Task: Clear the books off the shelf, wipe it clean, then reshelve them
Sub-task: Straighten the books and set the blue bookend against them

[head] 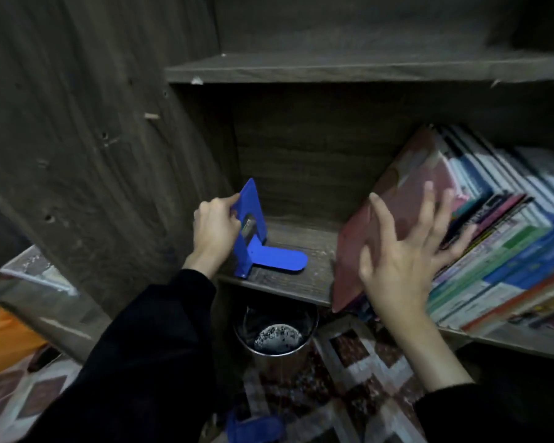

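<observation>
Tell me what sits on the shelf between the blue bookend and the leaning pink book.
Nothing: in the head view, bare shelf board separates the blue bookend from the pink book.

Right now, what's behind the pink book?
A leaning row of books, edges showing; their covers are hidden. The right hand rests flat on the pink book.

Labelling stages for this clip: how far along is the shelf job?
Done: unclear. The left end of the shelf is bare, but no wiping shows. In hand: the left hand grips the blue bookend standing on the shelf. The right hand, fingers spread, presses the pink cover of the leaning book row. Left: can't tell whether that row awaits clearing or is already back. The bookend stands apart from it.
</observation>
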A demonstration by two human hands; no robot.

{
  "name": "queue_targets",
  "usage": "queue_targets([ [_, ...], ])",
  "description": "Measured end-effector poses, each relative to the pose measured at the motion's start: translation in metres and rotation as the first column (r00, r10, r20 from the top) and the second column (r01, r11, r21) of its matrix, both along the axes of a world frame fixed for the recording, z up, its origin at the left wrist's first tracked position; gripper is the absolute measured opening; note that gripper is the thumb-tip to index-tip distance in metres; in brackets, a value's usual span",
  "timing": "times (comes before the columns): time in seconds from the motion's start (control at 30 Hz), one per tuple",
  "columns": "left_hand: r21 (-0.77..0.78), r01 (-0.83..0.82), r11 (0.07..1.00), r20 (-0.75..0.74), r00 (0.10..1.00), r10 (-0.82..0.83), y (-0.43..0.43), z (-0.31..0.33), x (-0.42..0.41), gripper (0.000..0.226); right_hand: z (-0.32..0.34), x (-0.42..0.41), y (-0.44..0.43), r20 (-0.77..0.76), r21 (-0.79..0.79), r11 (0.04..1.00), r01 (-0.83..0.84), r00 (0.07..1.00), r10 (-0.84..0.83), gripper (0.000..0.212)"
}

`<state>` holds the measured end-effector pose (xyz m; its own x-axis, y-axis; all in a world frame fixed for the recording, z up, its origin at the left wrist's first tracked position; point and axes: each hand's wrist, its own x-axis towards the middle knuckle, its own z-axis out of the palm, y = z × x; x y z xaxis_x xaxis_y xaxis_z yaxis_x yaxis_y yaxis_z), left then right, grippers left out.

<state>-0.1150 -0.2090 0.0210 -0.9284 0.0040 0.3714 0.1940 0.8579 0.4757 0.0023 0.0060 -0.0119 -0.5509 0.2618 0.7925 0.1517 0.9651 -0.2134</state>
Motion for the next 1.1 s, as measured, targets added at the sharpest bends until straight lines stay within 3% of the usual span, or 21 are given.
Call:
queue_targets([
  [0.07, -0.028, -0.006, 1.000, 0.033, 0.999, 0.007, 0.006, -0.009, -0.017, 0.045, -0.012, -0.006, -0.002, 0.114, 0.020, 0.999, 0.039, 0.993, -0.041, 0.095],
  [0.13, -0.056, -0.019, 0.998, 0.050, 0.999, 0.022, 0.009, -0.017, -0.033, 0.048, -0.021, -0.011, -0.003, 0.160, 0.043, 0.998, 0.056, 0.985, -0.062, 0.099],
  [0.63, -0.198, 0.048, 0.979, -0.053, 0.997, -0.060, 0.004, -0.033, -0.077, 0.046, -0.040, -0.018, 0.002, 0.152, 0.084, 0.995, 0.046, 0.987, -0.059, 0.089],
  [0.73, -0.268, 0.059, 0.962, 0.072, 0.997, -0.041, -0.004, -0.043, -0.068, 0.070, -0.041, -0.017, 0.001, 0.152, 0.087, 0.995, 0.041, 0.987, -0.054, 0.087],
  [0.83, -0.185, 0.086, 0.979, 0.170, 0.984, -0.054, -0.011, -0.056, -0.058, 0.092, -0.041, -0.017, 0.001, 0.148, 0.091, 0.995, 0.038, 0.988, -0.051, 0.083],
  [0.93, -0.116, 0.054, 0.992, 0.163, 0.986, -0.034, -0.010, -0.063, -0.056, 0.093, -0.042, -0.016, 0.003, 0.143, 0.106, 0.994, 0.030, 0.989, -0.045, 0.076],
  [1.1, -0.148, 0.044, 0.988, 0.137, 0.990, -0.023, -0.009, -0.067, -0.063, 0.094, -0.043, -0.016, 0.004, 0.129, 0.105, 0.994, 0.022, 0.991, -0.035, 0.075],
])
